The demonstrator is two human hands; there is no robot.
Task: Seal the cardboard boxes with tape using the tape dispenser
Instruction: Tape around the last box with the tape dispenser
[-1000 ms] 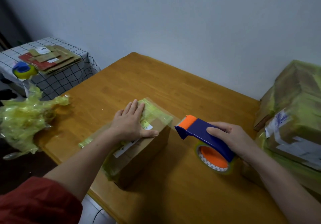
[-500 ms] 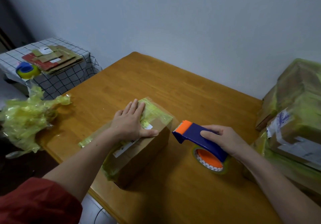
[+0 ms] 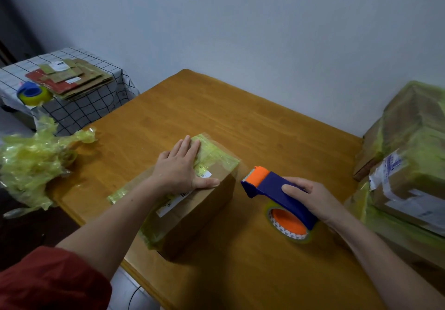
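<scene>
A small cardboard box (image 3: 199, 211) with yellowish tape over its top and a white label lies on the wooden table (image 3: 216, 107). My left hand (image 3: 180, 167) presses flat on the box's top, fingers straight. To the right of the box, my right hand (image 3: 310, 196) grips the blue handle of the tape dispenser (image 3: 277, 189). Its orange roller points at the box's right side, a short gap away. The tape roll with its orange core (image 3: 289, 223) hangs below the handle, close to the table.
A stack of taped cardboard boxes (image 3: 409, 165) fills the table's right edge. Crumpled yellow tape (image 3: 31, 163) lies at the table's left corner. A side table with a checked cloth (image 3: 79, 107) holds flattened cardboard (image 3: 72, 78) and a second tape dispenser (image 3: 32, 93).
My right hand has moved the dispenser left and a little down, closer to the box's right side. My left hand has stayed flat on the box.
</scene>
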